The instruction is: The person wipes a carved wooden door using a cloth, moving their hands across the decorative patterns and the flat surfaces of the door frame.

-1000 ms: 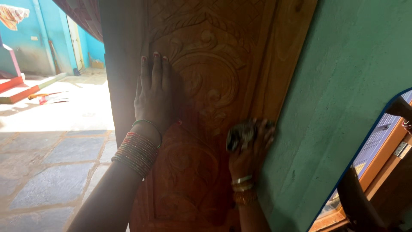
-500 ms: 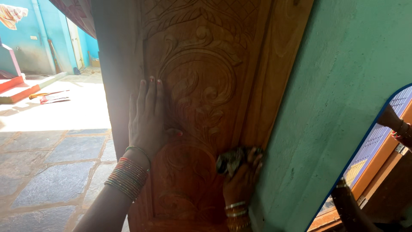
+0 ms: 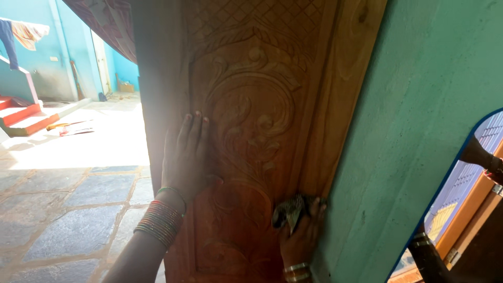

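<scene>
A carved wooden door [image 3: 251, 105] with scroll and lattice relief stands open in front of me. My left hand [image 3: 184, 157] lies flat on its left part, fingers up and spread, with many bangles on the wrist. Lower right, my right hand [image 3: 301, 236] presses a crumpled dark cloth [image 3: 291, 209] against the door's carved panel near its right stile.
A green plastered wall [image 3: 419, 131] stands right of the door. At the far right edge another person's arm [image 3: 479, 154] shows by an orange window frame [image 3: 471, 220]. Left lies a sunlit stone-paved yard [image 3: 68, 209] with red steps [image 3: 23, 118] and blue walls.
My right hand with the cloth has slid down the door, from mid height to lower. My left hand has also shifted down the panel. The view has tilted slightly.
</scene>
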